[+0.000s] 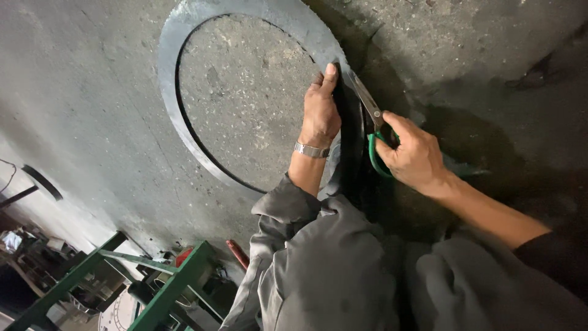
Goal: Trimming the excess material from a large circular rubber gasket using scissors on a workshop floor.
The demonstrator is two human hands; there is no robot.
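The left hand (320, 113) lies flat on a large ring of grey sheet metal (168, 86) that rests on the concrete floor (79, 92), its fingers pressed down on the ring's band at the edge nearest the person and its thumb pointing away along the rim. A metal watch strap (311, 149) circles that wrist. Just to the right of it, the right hand (411, 154) is clenched around the green handles of a pair of tin snips (370, 119), whose dark blades reach forward to the ring's outer edge, just beside the left thumb.

No package, label or sign can be made out near either hand.

Beyond the left hand, the ring's inner opening shows bare concrete. Behind and to the left of the hands, past the grey-trousered knees (324, 263), stands a green metal frame (165, 288) with clutter beneath it.
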